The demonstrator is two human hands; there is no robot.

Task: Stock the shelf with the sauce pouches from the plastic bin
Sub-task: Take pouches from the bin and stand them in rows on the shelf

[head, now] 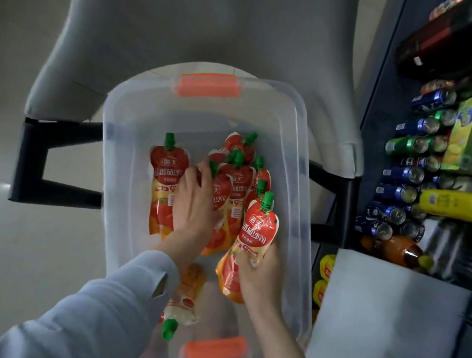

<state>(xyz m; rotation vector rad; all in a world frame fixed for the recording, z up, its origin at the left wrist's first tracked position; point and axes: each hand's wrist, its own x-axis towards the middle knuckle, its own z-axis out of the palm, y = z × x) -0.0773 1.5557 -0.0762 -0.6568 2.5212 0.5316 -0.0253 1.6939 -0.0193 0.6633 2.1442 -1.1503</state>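
Observation:
A clear plastic bin with orange latches sits on a chair in front of me. Several red and orange sauce pouches with green caps lie inside it. My left hand reaches down onto the pile, and its fingers close round a pouch near the green cap. My right hand grips the lower part of another pouch and holds it upright over the bin's right side. One pouch lies cap-down near the bin's front, partly behind my left sleeve.
The shelf stands at the right with rows of drink cans, a yellow bottle, an orange bottle and snack boxes. A bare white shelf board lies below them. A grey chair stands under the bin.

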